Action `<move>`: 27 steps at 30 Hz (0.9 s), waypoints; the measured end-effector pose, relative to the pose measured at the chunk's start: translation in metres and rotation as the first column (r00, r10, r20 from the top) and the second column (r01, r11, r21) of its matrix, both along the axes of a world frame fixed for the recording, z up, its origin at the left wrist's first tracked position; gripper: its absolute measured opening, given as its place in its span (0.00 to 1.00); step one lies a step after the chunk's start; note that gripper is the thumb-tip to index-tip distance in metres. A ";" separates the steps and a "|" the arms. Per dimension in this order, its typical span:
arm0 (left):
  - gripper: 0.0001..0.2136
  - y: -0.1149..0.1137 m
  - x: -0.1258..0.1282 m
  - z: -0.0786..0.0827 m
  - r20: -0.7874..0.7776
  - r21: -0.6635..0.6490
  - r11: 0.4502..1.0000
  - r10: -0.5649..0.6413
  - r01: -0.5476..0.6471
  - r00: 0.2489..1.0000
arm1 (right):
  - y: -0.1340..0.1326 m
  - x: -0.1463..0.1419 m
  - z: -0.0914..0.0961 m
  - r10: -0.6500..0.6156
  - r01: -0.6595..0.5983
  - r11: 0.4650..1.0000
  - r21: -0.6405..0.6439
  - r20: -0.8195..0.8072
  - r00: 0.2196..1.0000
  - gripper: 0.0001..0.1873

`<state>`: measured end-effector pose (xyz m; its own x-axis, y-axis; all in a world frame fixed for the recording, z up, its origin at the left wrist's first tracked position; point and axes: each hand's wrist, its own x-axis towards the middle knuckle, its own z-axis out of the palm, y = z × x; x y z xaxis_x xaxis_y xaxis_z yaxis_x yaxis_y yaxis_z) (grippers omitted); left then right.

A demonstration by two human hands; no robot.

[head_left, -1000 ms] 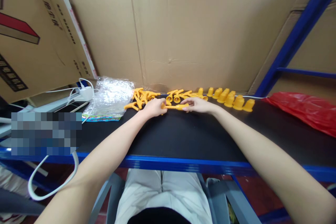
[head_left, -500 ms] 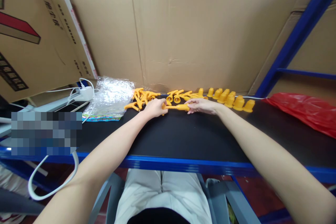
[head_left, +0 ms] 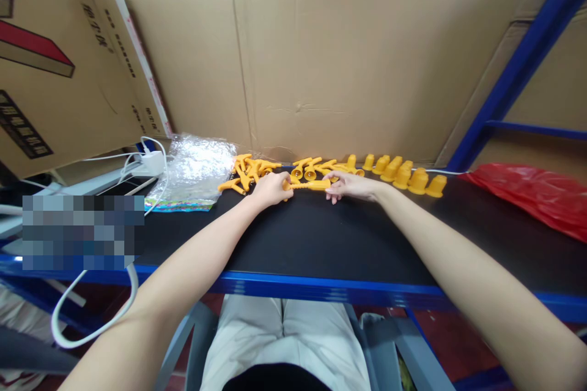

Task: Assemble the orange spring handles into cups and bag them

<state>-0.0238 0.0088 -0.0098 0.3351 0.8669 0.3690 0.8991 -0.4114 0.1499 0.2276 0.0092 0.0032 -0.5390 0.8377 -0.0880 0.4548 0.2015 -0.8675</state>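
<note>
Low over the black tabletop, my left hand [head_left: 273, 189] is closed on one end of a yellow plastic piece [head_left: 317, 184] with a thin ridged shaft and a thicker, handle-like section. The thick end sits at the fingertips of my right hand [head_left: 347, 186], thumb and index finger pinching it while the other fingers curl below. The piece lies level between both hands, and its left end is mostly hidden. Behind my left hand is a pile of yellow branched plastic parts [head_left: 247, 170]. More yellow parts with round cup-like ends [head_left: 310, 171] lie beyond the held piece.
Several yellow cups [head_left: 417, 181] stand upside down to the right. A red plastic bag [head_left: 532, 192] lies at the far right and a clear plastic bag [head_left: 195, 168] at left, near a white charger [head_left: 152, 163] with cables. Cardboard [head_left: 358, 61] walls the back.
My right hand's fingers have shifted and loosened slightly around the thick end of the yellow piece. My left hand keeps its grip in nearly the same place.
</note>
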 end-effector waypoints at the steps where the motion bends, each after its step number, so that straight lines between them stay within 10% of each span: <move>1: 0.13 0.000 0.000 0.000 -0.001 0.002 1.000 0.002 -0.002 1.000 | 0.000 0.000 0.000 0.009 -0.009 1.000 -0.002 0.003 1.000 0.19; 27: 0.13 0.005 -0.001 -0.002 0.089 -0.031 0.999 -0.030 0.033 0.996 | 0.005 -0.008 -0.002 -0.074 0.071 0.980 0.186 0.010 0.997 0.21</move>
